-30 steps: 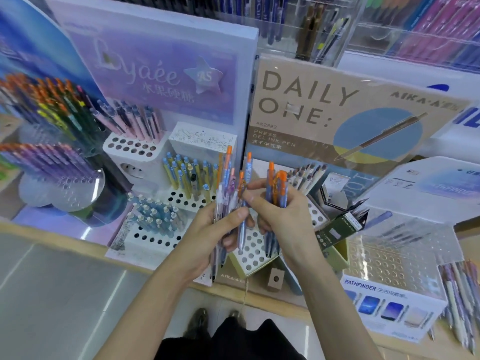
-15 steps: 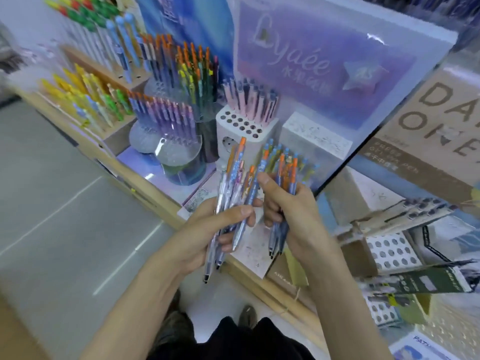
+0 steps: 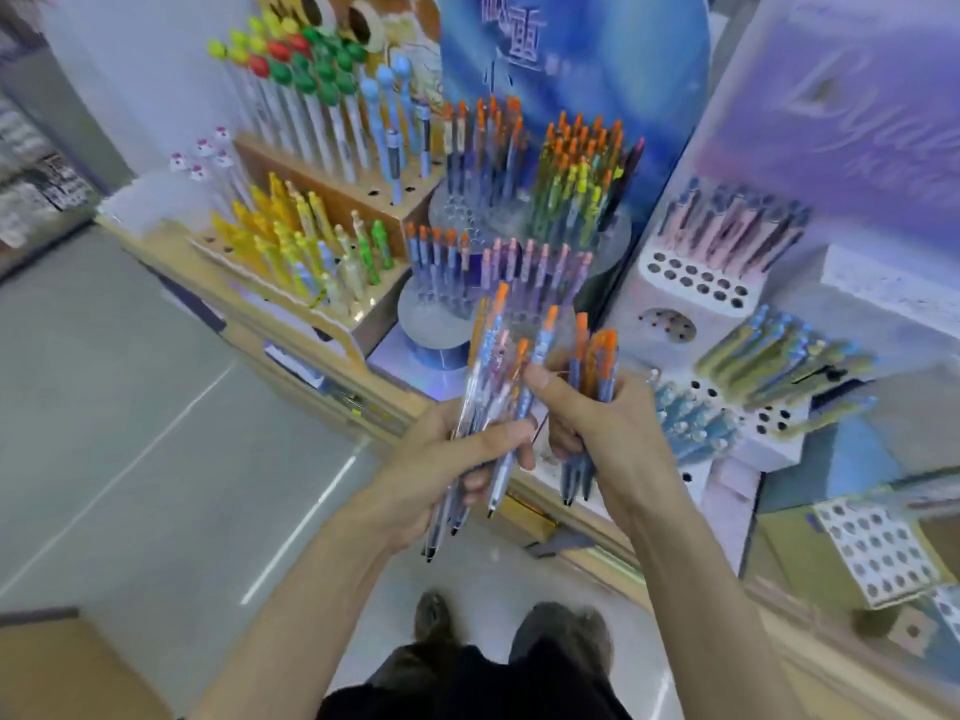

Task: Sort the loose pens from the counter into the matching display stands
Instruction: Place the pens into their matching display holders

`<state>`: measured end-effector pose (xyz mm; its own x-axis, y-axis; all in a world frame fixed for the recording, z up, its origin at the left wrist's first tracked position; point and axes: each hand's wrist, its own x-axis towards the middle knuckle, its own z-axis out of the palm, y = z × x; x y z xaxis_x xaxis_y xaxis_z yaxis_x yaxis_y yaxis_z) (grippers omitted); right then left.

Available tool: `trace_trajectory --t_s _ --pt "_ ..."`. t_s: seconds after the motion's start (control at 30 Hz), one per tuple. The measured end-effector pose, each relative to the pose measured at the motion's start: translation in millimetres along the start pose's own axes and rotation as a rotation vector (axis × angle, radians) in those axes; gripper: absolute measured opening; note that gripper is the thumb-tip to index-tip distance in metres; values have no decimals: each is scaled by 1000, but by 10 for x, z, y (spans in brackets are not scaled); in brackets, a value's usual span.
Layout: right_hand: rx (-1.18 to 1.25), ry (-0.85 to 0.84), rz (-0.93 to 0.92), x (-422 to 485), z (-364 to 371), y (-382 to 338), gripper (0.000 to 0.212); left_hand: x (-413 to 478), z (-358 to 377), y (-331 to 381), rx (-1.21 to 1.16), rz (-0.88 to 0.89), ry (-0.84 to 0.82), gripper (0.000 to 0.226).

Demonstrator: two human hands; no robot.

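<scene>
Left grip [image 3: 447, 459]: closed round a fanned bundle of orange-capped pens [image 3: 488, 350], with the thumb lying across the front of the barrels.
Left bundle axis: long axes run steeply, writing tips sticking out below the grip towards the floor [image 3: 156, 407], orange clicker ends rising well above it and leaning a little towards the right grip.
Right grip [image 3: 608, 428]: curled round a smaller, tighter bundle of blue-barrelled pens [image 3: 597, 356]. Its thumb reaches across to the nearest pen of the left bundle, but whether it pinches that pen cannot be told.
Right bundle axis: close to upright, dark tips pointing down below the palm, orange caps up.
Grips to each other: side by side, fingers touching or nearly so.
Round clear stand [image 3: 431, 309]: just beyond the left grip, tiered, holding upright pens with the same orange caps.
White perforated stand [image 3: 696, 278]: beyond the right grip, pink-and-dark pens in its back rows and many holes unfilled.
Wooden stand [image 3: 332, 194]: farther off, beyond and outward of the left grip, with yellow, green and blue novelty pens.
Worktop edge [image 3: 571, 517]: directly under both grips.
Shoes [image 3: 561, 626]: below the grips, on the floor.
</scene>
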<state>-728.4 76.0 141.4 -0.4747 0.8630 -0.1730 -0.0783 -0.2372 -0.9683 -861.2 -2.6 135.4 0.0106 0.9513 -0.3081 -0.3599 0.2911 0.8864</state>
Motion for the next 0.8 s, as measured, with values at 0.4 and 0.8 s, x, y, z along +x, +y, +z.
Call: trace_trajectory --t_s 0.4,0.8 --pt "58 206 134 489 444 122 32 387 -752 216 232 -4 80 22" --pt "-222 390 143 1131 684 77 25 906 -1249 342 446 64 157 19"
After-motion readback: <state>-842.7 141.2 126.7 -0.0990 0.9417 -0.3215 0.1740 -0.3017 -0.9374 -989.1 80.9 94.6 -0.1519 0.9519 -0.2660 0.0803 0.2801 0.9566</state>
